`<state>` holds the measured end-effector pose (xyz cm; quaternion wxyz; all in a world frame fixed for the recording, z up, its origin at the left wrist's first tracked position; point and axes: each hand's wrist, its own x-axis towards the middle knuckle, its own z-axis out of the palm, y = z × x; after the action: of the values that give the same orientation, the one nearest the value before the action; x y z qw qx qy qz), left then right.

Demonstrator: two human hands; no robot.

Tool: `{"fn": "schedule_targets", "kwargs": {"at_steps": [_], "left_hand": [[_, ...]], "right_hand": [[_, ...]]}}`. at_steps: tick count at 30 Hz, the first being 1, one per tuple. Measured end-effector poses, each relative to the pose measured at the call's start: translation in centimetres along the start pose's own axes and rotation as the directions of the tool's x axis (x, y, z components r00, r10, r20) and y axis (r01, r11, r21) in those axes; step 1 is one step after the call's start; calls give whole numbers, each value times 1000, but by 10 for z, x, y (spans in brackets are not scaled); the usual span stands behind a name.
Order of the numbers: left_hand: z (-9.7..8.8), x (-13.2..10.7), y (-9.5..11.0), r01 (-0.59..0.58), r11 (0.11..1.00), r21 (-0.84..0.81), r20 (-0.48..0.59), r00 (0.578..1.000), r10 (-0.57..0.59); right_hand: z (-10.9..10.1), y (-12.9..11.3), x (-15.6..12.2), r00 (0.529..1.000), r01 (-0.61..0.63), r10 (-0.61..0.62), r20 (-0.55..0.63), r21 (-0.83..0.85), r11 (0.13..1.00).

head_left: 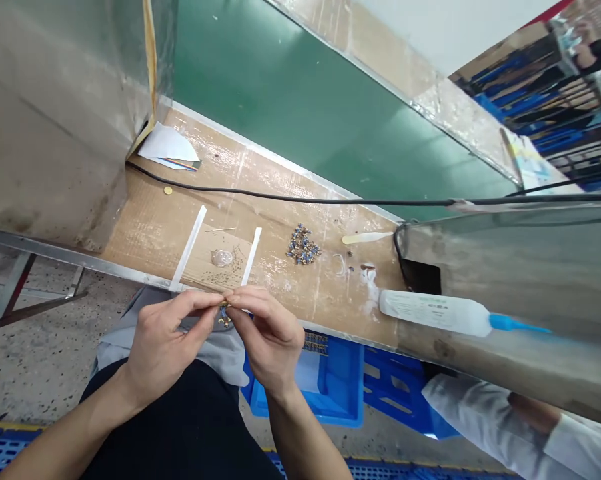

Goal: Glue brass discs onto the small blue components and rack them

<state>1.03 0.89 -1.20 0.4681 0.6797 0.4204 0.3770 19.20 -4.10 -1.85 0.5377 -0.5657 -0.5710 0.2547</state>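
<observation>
My left hand (173, 337) and my right hand (267, 330) meet in front of me at the table's near edge, fingertips pinched together. Between them they grip a small blue and gold metal piece (225, 315); its upper end is hidden by my fingers. Just beyond lies a cardboard pad (215, 237) held by white tape strips, with a clear lump (222, 258) and many tiny dark bits scattered around it. To the right is a pile of similar small blue and gold pieces (303, 245).
A white bottle with a blue nozzle (435, 313) lies at right, near a pale spatula-like strip (367, 237). A black cable (280, 198) crosses the table. Below the edge hangs a blue bin (340, 383). Metal panels flank both sides. Another person's sleeve (485, 413) shows lower right.
</observation>
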Motion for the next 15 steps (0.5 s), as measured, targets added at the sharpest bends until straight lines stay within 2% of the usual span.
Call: {"fn": "schedule_targets", "kwargs": {"at_steps": [4, 9, 15], "left_hand": [[2, 3, 3, -12, 999, 36, -4, 1000, 12], [6, 7, 9, 0, 1000, 29, -1, 1000, 0], [12, 11, 12, 14, 999, 49, 20, 1000, -15]], "right_hand": [[-1, 1, -1, 997, -68, 70, -25, 68, 995], [-7, 5, -1, 989, -146, 146, 11, 172, 974], [-14, 9, -1, 985, -172, 174, 11, 215, 961]]}}
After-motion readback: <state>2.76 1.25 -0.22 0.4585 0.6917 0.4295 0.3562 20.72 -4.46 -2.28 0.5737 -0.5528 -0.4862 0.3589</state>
